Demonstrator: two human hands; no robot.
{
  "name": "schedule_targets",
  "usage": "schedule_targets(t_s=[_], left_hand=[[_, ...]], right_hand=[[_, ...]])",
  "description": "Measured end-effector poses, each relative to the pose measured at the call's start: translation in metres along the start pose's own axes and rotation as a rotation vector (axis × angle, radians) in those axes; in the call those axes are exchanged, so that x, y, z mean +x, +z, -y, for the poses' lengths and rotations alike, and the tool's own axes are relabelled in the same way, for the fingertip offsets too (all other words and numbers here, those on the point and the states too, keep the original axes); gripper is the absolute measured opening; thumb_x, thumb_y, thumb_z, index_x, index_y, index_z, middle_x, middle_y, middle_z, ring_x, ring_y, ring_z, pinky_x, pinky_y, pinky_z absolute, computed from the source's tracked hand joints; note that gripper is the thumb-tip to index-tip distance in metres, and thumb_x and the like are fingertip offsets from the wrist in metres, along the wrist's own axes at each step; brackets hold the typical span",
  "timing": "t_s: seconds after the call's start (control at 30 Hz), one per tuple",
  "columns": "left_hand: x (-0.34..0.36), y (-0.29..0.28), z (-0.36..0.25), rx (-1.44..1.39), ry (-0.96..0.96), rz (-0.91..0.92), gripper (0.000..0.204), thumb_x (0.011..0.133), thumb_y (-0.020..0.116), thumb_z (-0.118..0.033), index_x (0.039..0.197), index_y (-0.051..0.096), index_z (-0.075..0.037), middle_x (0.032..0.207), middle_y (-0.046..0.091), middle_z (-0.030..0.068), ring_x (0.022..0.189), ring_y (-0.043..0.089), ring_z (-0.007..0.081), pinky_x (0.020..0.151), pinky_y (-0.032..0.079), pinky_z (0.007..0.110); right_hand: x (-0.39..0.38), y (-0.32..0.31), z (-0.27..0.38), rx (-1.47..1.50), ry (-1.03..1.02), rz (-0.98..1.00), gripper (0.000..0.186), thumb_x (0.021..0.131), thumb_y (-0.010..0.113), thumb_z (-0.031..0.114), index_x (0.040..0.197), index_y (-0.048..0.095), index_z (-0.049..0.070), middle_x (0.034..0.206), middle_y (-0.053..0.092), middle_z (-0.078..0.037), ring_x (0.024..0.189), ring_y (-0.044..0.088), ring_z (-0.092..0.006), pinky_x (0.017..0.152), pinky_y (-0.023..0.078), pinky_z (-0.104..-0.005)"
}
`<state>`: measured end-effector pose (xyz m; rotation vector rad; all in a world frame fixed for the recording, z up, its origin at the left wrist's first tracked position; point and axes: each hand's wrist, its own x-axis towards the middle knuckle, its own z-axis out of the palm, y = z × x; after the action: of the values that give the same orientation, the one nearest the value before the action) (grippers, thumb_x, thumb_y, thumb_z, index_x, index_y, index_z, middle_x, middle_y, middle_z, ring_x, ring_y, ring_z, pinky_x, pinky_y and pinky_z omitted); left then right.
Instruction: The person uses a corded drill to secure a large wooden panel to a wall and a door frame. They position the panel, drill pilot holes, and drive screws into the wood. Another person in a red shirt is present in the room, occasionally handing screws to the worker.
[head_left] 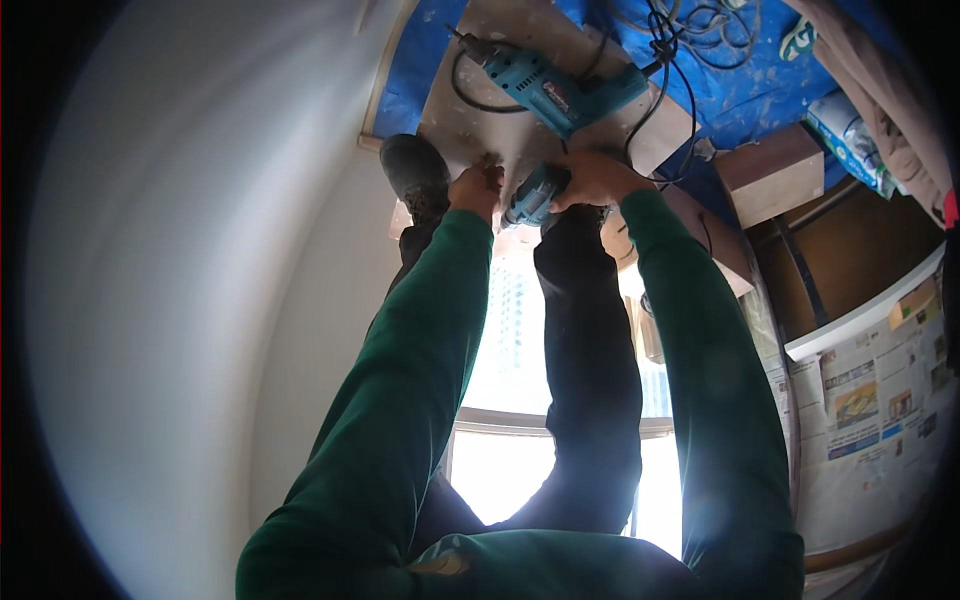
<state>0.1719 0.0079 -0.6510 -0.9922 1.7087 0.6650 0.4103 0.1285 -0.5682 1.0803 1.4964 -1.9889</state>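
My right hand [597,180] is wrapped round a small teal and black cordless drill [537,197], whose front end points down and to the left, toward my left hand. My left hand [476,190] is closed, with its fingertips pinched at the edge of a pale dusty board [520,140]. What sits between those fingers is too small and dark to make out. Beyond both hands, a larger teal corded drill [565,95] lies on its side on the board, its chuck toward the upper left. The grip of the cordless drill is mostly hidden by my right hand.
My dark shoe [415,165] stands beside the board's left side, near a white wall [180,300]. Black cable [690,40] loops over blue sheeting [740,95]. At the right are a pale box-like block [770,175], a blue-and-white package [850,135] and newspaper sheets [860,420].
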Motion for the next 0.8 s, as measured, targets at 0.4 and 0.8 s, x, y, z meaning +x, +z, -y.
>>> schedule_targets(t_s=[0.4,0.8], left_hand=[[-0.028,-0.003,-0.022,0.054,-0.085,0.033,0.048,0.108,0.058,-0.019,0.147,0.044,0.005,0.144,0.052,0.0269,0.127,0.06,0.0443,0.107,0.055,0.058],[-0.012,0.034,-0.036,-0.074,-0.013,0.13,0.029,0.106,0.064,-0.022,0.118,0.063,0.004,0.107,0.07,0.0207,0.1,0.07,0.0365,0.087,0.064,0.047]], right_hand=[[-0.036,0.045,0.01,-0.188,0.027,-0.59,0.061,0.089,0.078,0.042,0.138,0.063,0.009,0.11,0.072,-0.02,0.104,0.069,-0.0395,0.09,0.054,-0.05],[-0.02,-0.044,0.013,-0.991,-0.24,-1.011,0.051,0.086,0.068,0.014,0.135,0.06,0.007,0.125,0.058,-0.012,0.115,0.058,-0.0288,0.099,0.047,-0.047]])
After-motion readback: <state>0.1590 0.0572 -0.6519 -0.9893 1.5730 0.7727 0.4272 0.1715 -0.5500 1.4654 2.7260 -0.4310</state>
